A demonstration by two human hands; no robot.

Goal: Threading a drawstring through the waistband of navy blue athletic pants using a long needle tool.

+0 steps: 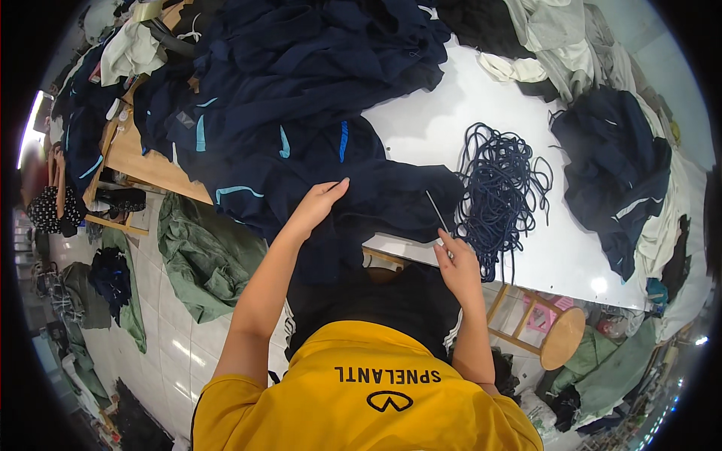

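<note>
A dark navy garment with light blue trim is spread over the front of the white table. My left hand pinches its cloth between thumb and fingers, left of the middle. In my right hand, held by the fingers near the table's front edge, is a thin metal rod. Its tip points up and left across the garment's right end; whether it touches the cloth I cannot tell. A tangled heap of navy cord lies just right of the garment.
Navy garments are piled at the back of the white table. Another navy garment lies at its right. A round wooden stool stands below right, and green cloth covers floor at left. Another person is far left.
</note>
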